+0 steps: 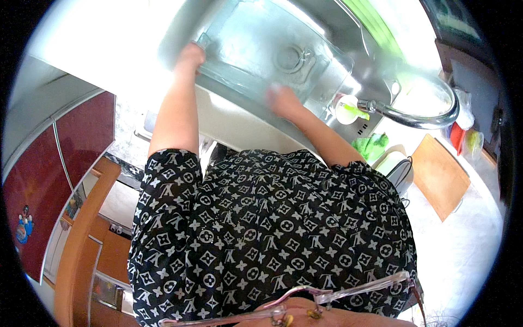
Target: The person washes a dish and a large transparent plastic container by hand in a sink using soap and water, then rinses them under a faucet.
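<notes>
A transparent rectangular container, apparently glass or clear plastic [241, 78], lies tilted over a stainless steel sink [359, 69]. My left hand [190, 57] is closed around its near left corner. Low at the container's near side is my right hand [282, 100], blurred; whether it grips or only touches the wall cannot be told. Through the clear material shows the round sink drain [291, 58]. A chrome faucet [421, 118] arches at the right of the sink, and a white cup-like thing with something green [346, 110] stands beside its spout.
Right of the sink are a green cloth [371, 146], a pale appliance with a black cord [394, 167] and a wooden cutting board [441, 178]. A red thing [457, 139] and plastic bags [464, 108] lie behind the board. A dark red refrigerator [81, 139] stands at the left.
</notes>
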Available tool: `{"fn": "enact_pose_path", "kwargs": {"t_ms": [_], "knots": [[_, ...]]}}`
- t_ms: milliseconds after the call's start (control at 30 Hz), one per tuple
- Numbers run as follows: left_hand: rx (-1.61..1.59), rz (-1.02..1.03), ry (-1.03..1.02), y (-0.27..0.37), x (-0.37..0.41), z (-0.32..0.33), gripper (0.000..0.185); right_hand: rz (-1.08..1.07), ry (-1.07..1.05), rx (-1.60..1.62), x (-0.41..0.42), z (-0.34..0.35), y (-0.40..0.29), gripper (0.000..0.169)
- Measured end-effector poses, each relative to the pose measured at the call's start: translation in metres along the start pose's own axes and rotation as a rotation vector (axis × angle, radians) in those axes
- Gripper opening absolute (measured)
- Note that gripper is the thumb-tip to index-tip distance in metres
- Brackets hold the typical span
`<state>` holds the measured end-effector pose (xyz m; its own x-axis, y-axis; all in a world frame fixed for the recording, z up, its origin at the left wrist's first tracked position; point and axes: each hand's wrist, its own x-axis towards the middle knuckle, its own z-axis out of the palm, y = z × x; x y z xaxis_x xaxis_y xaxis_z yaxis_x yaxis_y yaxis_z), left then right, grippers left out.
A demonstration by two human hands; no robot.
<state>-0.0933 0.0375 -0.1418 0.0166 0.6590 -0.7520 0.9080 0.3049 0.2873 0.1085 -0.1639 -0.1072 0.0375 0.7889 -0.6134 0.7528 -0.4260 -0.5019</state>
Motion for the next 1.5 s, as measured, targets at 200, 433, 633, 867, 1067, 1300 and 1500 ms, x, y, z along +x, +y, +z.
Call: {"fn": "enact_pose_path", "kwargs": {"t_ms": [200, 433, 633, 867, 1067, 1300, 1500], "knots": [[0.167, 0.158, -0.041, -0.015, 0.011, -0.004, 0.028, -0.199, 0.263, 0.372, 0.080, 0.054, -0.085, 0.021], [0.135, 0.142, 0.000, -0.018, 0.011, 0.000, 0.034, -0.195, 0.161, 0.166, 0.017, 0.041, -0.020, 0.013], [0.023, 0.214, -0.093, -0.018, 0.016, 0.002, 0.038, 0.019, -0.032, -0.065, -0.072, -0.008, 0.099, 0.012], [0.135, 0.153, -0.068, -0.034, 0.043, 0.012, 0.049, -0.084, 0.193, 0.223, -0.017, 0.041, 0.031, 0.010], [0.356, 0.280, -0.079, -0.044, 0.063, 0.006, 0.056, -0.428, 0.331, 0.481, 0.071, 0.063, -0.104, 0.016], [-0.278, -0.033, -0.277, -0.030, 0.032, 0.004, 0.059, -0.261, 0.229, 0.625, 0.102, 0.064, -0.131, 0.022], [-0.175, 0.061, -0.242, -0.041, 0.043, 0.010, 0.073, -0.443, 0.063, 0.576, 0.071, 0.046, -0.105, 0.024]]}}
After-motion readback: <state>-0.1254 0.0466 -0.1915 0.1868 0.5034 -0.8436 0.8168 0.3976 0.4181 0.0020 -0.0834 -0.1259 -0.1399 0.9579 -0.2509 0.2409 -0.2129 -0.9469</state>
